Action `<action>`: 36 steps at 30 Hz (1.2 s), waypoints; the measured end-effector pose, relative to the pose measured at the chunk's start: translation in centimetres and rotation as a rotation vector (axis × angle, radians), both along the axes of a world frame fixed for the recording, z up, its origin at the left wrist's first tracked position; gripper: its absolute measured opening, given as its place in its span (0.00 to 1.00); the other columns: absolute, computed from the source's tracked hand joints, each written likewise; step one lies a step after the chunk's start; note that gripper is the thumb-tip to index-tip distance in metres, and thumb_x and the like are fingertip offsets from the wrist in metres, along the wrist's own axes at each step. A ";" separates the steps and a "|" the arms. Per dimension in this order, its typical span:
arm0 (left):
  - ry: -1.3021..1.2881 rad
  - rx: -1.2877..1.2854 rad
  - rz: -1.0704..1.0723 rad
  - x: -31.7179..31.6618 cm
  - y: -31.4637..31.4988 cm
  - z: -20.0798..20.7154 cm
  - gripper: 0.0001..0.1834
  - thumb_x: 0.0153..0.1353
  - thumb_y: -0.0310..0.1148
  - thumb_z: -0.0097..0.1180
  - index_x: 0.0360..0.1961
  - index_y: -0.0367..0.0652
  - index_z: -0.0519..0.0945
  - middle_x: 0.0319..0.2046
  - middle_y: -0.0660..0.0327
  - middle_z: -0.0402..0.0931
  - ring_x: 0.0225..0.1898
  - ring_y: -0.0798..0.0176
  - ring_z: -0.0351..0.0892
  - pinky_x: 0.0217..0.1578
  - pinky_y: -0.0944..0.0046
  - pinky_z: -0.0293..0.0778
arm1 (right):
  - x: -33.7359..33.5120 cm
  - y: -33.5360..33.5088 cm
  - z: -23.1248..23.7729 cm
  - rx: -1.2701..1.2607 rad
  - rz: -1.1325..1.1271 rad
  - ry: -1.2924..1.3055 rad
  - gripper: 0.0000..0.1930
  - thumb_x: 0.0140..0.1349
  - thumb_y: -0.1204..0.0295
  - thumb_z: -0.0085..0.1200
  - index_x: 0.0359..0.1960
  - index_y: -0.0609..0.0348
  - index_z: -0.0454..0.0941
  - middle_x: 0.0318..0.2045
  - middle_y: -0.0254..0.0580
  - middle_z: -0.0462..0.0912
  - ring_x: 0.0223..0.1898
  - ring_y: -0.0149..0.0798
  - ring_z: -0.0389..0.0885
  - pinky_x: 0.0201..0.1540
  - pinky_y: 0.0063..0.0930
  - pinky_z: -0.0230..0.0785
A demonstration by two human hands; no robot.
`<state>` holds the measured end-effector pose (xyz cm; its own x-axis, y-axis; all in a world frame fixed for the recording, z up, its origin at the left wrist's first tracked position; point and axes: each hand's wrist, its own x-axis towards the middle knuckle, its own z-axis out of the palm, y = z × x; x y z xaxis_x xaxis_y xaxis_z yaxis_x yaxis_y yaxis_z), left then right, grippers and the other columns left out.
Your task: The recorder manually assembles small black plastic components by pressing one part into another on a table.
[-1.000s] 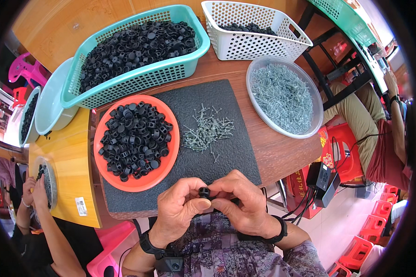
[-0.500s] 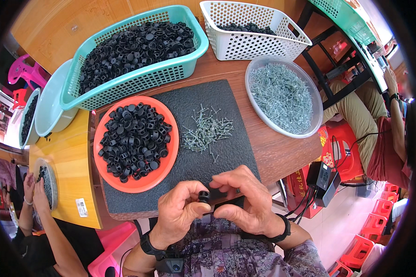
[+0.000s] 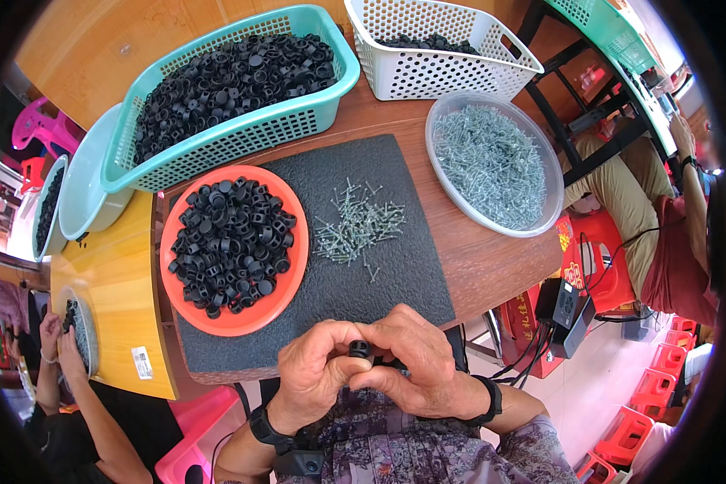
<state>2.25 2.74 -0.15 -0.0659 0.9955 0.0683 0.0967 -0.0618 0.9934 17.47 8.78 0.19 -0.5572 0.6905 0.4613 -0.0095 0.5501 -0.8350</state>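
Observation:
Between the thumb and fingers of my left hand [image 3: 308, 375] is a small black plastic cap with holes [image 3: 359, 348]. My right hand [image 3: 418, 363] is closed against it from the right, thumb and forefinger pinched; what those fingertips hold, if anything, is hidden. Both hands are just off the table's front edge. Ahead of them lies a dark textured mat [image 3: 331, 298] with a loose heap of screws [image 3: 359, 224]. On the mat's left rests an orange-red bowl [image 3: 286, 292] full of similar black plastic caps [image 3: 230, 242].
A round clear tub [image 3: 553, 206] of screws stands at the right. Behind are a teal basket [image 3: 298, 125] heaped with black parts and a white basket [image 3: 419, 81]. Another person's hands [image 3: 68, 347] work at the yellow table at left. A black power box with cables [image 3: 565, 310] is at lower right.
My right hand has moved left and closed in on my left hand, its fingers now pinched beside the black cap. My left hand keeps its hold. The view has shifted slightly.

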 end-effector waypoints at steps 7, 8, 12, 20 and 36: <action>0.059 0.063 0.043 0.2 0.5 -0.5 0.16 0.54 0.37 0.62 0.35 0.37 0.73 0.30 0.60 0.78 0.28 0.70 0.77 0.28 0.71 0.74 | -0.4 0.0 -0.1 0.009 -0.026 -0.018 0.20 0.50 0.69 0.62 0.41 0.71 0.72 0.24 0.45 0.73 0.23 0.42 0.70 0.25 0.32 0.62; 0.076 0.100 0.054 0.3 0.6 -0.5 0.16 0.54 0.37 0.62 0.35 0.37 0.73 0.30 0.60 0.78 0.28 0.70 0.77 0.28 0.71 0.74 | -0.4 0.0 -0.1 0.018 -0.037 -0.033 0.20 0.49 0.70 0.62 0.41 0.70 0.72 0.24 0.45 0.73 0.24 0.43 0.70 0.25 0.33 0.63; 0.149 0.110 0.046 0.2 0.7 -0.3 0.15 0.54 0.35 0.62 0.35 0.36 0.73 0.30 0.59 0.78 0.28 0.70 0.77 0.28 0.70 0.74 | -0.4 0.2 0.0 0.037 -0.038 -0.042 0.21 0.48 0.71 0.62 0.41 0.70 0.72 0.25 0.45 0.73 0.24 0.44 0.71 0.27 0.33 0.63; -0.718 -0.320 0.014 -0.5 0.6 0.9 0.16 0.52 0.30 0.65 0.36 0.30 0.74 0.25 0.59 0.75 0.21 0.73 0.71 0.20 0.76 0.67 | -0.1 1.4 0.5 0.072 -0.006 0.053 0.22 0.46 0.75 0.63 0.46 0.67 0.74 0.24 0.41 0.73 0.25 0.40 0.70 0.26 0.31 0.64; -0.274 -0.112 0.239 -2.1 -0.9 1.7 0.11 0.59 0.29 0.57 0.38 0.30 0.76 0.19 0.61 0.74 0.17 0.73 0.70 0.19 0.76 0.66 | 2.0 11.1 4.9 -0.291 -0.238 -0.181 0.07 0.50 0.76 0.60 0.31 0.65 0.78 0.25 0.39 0.79 0.26 0.27 0.75 0.29 0.22 0.68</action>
<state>0.19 1.85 1.52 -0.2984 0.9500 -0.0919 -0.1744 0.0404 0.9838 19.46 19.86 5.08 -0.4205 0.8969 0.1372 0.2505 0.2601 -0.9325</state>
